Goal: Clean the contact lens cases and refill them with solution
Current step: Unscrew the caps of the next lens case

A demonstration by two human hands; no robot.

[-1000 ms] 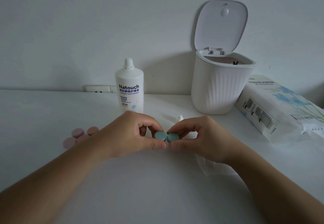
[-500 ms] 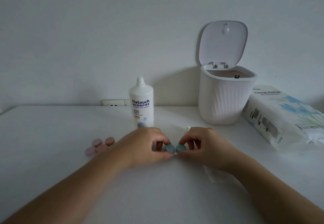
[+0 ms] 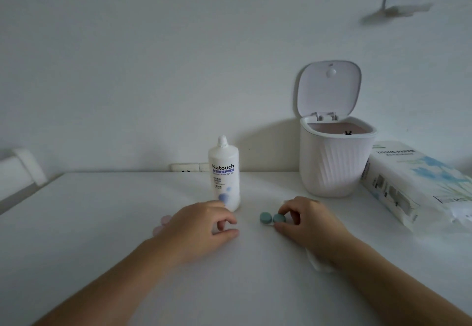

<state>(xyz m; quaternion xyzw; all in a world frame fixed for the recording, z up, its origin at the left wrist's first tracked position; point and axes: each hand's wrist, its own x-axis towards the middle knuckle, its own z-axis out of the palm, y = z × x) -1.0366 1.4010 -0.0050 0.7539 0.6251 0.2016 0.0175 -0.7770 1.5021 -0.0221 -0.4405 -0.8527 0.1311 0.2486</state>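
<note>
White table, near edge: left hand rested loosely curled, nothing held; right hand pinched on the right cap of the teal lens case. Crumpled tissue partly covered by the right wrist. Pink lens case partly hidden behind the left hand. Farther back: solution bottle, upright; open-lidded bin; tissue pack laid beside it.

Bottle left of bin, tissue pack right — lens case in front
</note>
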